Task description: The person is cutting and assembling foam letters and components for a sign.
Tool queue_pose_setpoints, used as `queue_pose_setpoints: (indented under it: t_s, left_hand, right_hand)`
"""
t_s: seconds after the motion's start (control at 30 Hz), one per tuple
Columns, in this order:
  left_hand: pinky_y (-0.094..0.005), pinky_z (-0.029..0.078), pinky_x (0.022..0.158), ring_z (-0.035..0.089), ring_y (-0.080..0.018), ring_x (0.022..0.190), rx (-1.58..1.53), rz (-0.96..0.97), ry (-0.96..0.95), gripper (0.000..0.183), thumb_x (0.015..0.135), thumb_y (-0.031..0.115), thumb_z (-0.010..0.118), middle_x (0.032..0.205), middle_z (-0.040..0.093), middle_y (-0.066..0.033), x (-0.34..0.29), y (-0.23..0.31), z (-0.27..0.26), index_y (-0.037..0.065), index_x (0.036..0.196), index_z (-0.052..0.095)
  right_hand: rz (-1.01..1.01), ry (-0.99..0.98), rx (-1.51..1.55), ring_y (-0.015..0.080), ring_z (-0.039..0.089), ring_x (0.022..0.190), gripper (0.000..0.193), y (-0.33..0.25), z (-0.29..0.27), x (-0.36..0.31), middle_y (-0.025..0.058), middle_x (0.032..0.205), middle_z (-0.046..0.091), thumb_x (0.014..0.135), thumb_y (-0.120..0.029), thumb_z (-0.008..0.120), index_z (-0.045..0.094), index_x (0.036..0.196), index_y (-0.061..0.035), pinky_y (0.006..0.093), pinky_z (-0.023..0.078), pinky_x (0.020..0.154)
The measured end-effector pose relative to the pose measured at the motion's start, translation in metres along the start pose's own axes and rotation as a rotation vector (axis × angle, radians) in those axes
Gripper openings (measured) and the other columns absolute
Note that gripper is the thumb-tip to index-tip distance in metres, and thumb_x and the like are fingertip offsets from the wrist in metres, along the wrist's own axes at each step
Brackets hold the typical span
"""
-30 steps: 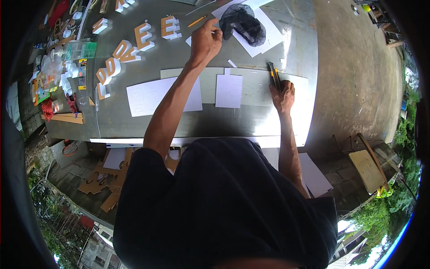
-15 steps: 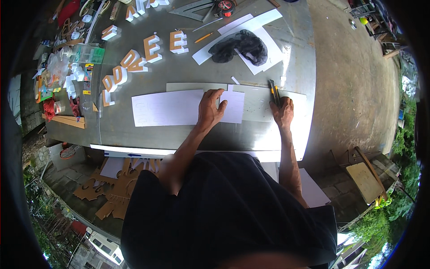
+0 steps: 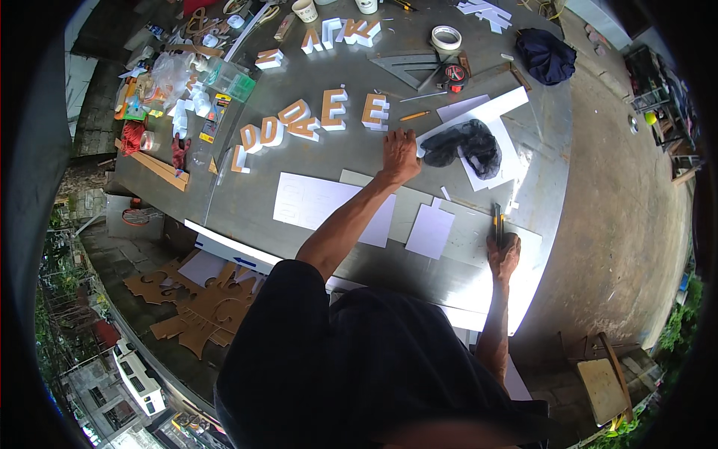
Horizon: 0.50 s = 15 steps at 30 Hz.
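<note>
My left hand [image 3: 402, 156] is at the near-left end of a long white strip [image 3: 511, 99], its fingers bent over and closed on that end. The strip slants away to the right across white sheets, with a bunched black mesh cloth [image 3: 479, 150] lying against it. My right hand [image 3: 504, 256] grips a yellow-and-black utility knife [image 3: 498, 217], blade end pointing away from me, over a pale grey board [image 3: 471, 217]. On and beside that board lie a small white card piece [image 3: 430, 230] with a narrow tab and a larger white sheet [image 3: 307, 200] partly under my left forearm.
White-sided brown-faced letters [image 3: 334, 110] stand across the metal table's left and middle. Beyond are a pencil [image 3: 415, 115], a set square [image 3: 404, 69], a tape measure [image 3: 454, 77] and a tape roll [image 3: 446, 37]. Clutter with a green box [image 3: 238, 84] fills the far left.
My left hand has left the white sheets and reached forward to the white strip. My right hand keeps the knife over the board. The whole view has shifted and turned.
</note>
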<state>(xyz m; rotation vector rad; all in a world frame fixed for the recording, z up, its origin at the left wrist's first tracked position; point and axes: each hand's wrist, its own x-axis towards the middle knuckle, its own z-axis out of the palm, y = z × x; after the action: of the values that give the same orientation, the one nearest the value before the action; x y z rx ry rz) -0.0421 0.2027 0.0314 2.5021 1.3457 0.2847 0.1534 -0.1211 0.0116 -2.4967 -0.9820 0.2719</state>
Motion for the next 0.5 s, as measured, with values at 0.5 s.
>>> queue_pose_setpoints:
  t_s: [0.5]
  left_hand:
    - [-0.0499, 0.050, 0.076, 0.063, -0.0400, 0.086, -0.432, 0.091, 0.126, 0.023, 0.086, 0.004, 0.069, 0.085, 0.065, -0.0196, -0.043, -0.013, -0.047, 0.001, 0.105, 0.057]
  right_hand:
    - [0.028, -0.005, 0.061, 0.0382, 0.058, 0.098, 0.050, 0.001, 0.000, 0.001, 0.0178, 0.101, 0.059, 0.076, -0.027, 0.081, 0.053, 0.109, -0.0009, 0.0500, 0.047, 0.086]
